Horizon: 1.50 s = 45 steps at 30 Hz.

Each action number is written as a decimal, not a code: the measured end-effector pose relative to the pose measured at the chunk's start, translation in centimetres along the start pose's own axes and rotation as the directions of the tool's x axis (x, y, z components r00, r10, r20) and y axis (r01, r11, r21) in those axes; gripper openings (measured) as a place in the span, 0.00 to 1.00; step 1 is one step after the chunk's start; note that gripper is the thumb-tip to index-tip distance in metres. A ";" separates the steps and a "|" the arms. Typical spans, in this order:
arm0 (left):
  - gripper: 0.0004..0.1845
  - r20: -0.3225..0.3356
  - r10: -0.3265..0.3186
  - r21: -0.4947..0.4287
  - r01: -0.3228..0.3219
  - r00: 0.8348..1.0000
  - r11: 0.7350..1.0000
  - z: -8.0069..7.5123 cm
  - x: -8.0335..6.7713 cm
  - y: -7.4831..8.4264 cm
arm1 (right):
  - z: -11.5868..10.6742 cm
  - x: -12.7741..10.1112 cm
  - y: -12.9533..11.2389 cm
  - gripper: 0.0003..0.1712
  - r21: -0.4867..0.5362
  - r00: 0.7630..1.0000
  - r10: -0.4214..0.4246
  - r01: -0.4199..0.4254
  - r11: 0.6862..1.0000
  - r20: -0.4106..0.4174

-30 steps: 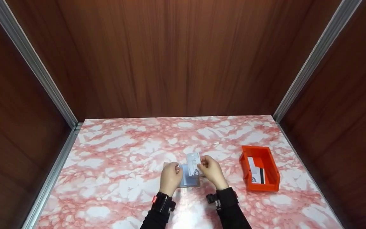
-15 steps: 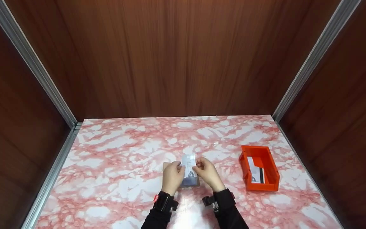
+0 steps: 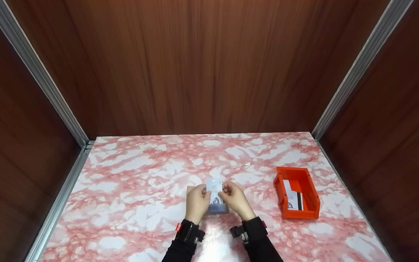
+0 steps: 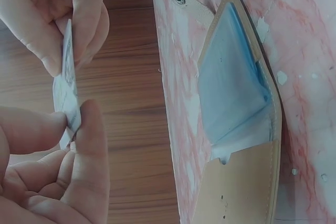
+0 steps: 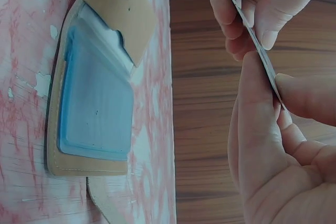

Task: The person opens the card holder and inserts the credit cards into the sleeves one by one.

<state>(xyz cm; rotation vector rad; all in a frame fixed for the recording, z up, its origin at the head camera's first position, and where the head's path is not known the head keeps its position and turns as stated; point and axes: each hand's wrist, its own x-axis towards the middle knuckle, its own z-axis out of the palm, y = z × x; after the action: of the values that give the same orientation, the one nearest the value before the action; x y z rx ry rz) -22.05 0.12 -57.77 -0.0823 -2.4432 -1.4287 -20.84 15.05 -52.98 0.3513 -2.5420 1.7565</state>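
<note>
Both hands hold one white printed card (image 3: 214, 188) upright between them, just above an open tan card holder (image 3: 217, 208) lying on the marble table (image 3: 140, 171). My left hand (image 3: 204, 193) pinches the card's left edge, and my right hand (image 3: 225, 190) pinches its right edge. The left wrist view shows my left hand (image 4: 71, 123) gripping the card (image 4: 65, 85) between thumb and finger, with the holder's blue clear sleeves (image 4: 233, 98) open beside it. In the right wrist view my right hand (image 5: 273, 85) pinches the thin card (image 5: 255, 43) edge-on above the holder (image 5: 94, 98).
An orange bin (image 3: 314, 198) stands to the right of the hands and holds some cards (image 3: 292, 196). Wood panel walls with metal corner rails (image 3: 355, 72) close the table in on three sides.
The right hand brought the card leftward and a little lower over the holder. The left hand left the holder and took the card's other edge.
</note>
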 end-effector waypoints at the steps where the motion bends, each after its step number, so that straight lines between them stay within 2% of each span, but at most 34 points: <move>1: 0.11 0.000 -0.002 0.002 0.002 1.000 1.000 0.0 0.0 0.0 | 0.0 -0.1 -0.3 0.07 -0.005 1.000 0.001 -0.001 1.000 -0.001; 6: 0.12 -0.012 0.008 0.019 -0.008 1.000 1.000 -0.1 -0.1 0.1 | 0.1 0.0 -0.1 0.08 -0.011 1.000 0.000 0.000 1.000 -0.001; 13: 0.11 -0.016 0.035 0.022 -0.034 0.999 0.999 -0.1 0.0 0.0 | 0.6 1.2 4.0 0.08 -0.005 0.999 0.034 -0.034 0.999 -0.006; 15: 0.10 -0.014 0.040 0.026 -0.039 0.999 0.999 -0.2 0.0 0.0 | 0.7 1.4 4.5 0.09 -0.007 0.999 0.037 -0.037 0.999 -0.005; 28: 0.10 -0.014 0.036 -0.012 -0.036 0.999 0.999 -0.3 0.0 0.2 | 0.5 1.5 4.8 0.10 -0.003 0.999 0.035 -0.035 0.999 0.007; 37: 0.12 -0.014 0.015 -0.035 -0.015 1.000 0.999 -0.6 0.1 0.4 | 0.2 1.3 2.8 0.09 0.026 1.000 0.003 -0.003 1.000 -0.003; 43: 0.12 -0.037 0.013 -0.025 -0.014 0.999 1.000 -1.0 0.3 0.5 | 0.1 1.7 3.9 0.09 0.038 0.999 0.034 -0.033 0.999 -0.021; 45: 0.12 -0.050 0.011 -0.022 -0.012 0.999 1.000 -1.1 0.3 0.4 | 0.0 1.8 4.3 0.08 0.013 0.999 0.030 -0.030 0.999 -0.039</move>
<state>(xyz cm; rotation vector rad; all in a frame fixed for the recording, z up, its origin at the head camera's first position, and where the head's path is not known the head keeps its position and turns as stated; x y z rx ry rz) -22.04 -0.67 -56.86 -0.0644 -2.3835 -1.4363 -23.45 16.19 -56.69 0.2773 -2.5239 1.7715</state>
